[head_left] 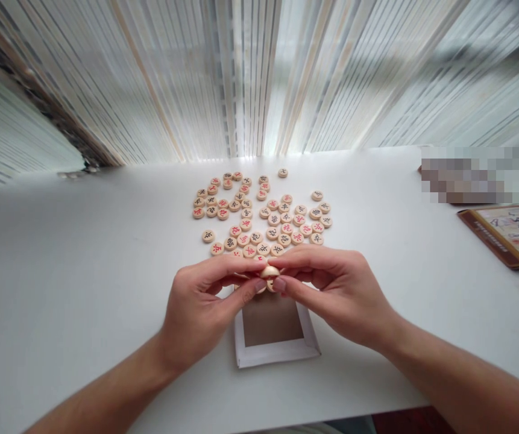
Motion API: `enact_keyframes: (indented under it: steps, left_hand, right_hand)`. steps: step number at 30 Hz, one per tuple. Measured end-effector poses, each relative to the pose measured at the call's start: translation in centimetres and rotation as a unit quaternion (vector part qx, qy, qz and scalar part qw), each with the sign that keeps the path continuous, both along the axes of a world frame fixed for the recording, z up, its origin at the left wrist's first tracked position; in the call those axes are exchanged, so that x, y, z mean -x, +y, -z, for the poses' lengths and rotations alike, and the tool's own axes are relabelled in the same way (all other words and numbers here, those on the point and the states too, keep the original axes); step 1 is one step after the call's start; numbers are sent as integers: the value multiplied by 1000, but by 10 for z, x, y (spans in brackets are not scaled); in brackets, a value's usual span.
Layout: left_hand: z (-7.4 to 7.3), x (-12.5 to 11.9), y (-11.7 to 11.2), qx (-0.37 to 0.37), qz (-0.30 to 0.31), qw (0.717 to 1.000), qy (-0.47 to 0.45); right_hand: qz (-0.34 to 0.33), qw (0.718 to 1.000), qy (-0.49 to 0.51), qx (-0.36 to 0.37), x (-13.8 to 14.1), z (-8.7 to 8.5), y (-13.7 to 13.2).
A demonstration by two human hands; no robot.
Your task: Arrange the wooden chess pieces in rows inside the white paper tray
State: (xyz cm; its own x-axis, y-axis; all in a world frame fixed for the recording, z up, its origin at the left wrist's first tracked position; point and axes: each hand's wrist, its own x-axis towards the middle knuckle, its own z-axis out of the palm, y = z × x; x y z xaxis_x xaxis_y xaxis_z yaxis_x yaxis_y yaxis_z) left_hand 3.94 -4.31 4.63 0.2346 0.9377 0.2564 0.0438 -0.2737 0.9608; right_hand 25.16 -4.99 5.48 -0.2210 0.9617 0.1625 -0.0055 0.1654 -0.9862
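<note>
Wooden Chinese chess pieces with red or black characters lie spread over the white table. Above the far end of a shallow white-rimmed box [278,355] with a brown inside, my left hand [209,301] and my right hand [340,295] meet at the fingertips. Between their thumbs and index fingers is a tilted Chinese chess piece [269,273], its edge toward me. More pieces show just below and behind it; my fingers partly cover them, so I cannot tell which are held too.
Loose pieces, such as a black-marked one [208,236], spread beyond my hands. At the right lie a brown picture-covered box or booklet [512,235] and a blurred-out dark item [467,181]. A striped curtain [250,78] hangs along the table's [105,271] far edge.
</note>
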Motion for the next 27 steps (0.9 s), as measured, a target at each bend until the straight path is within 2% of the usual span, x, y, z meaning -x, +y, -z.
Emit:
enact_keyframes:
  steps: [6, 15, 20, 27]
  left_hand:
    - [-4, -1, 0, 2, -9, 1000, -11]
    - [-11, -4, 3, 122, 24, 987, -101]
    - [-13, -5, 4, 158, 53, 977, -130]
    - [-10, -3, 2, 178, 107, 968, -142]
  right_hand:
    - [2, 994, 79, 78, 1, 4, -1]
    - [-61, 974, 150, 155, -1, 3, 5]
    - [-82, 964, 181, 178, 0, 4, 7]
    - [-80, 963, 172, 191, -1, 3, 5]
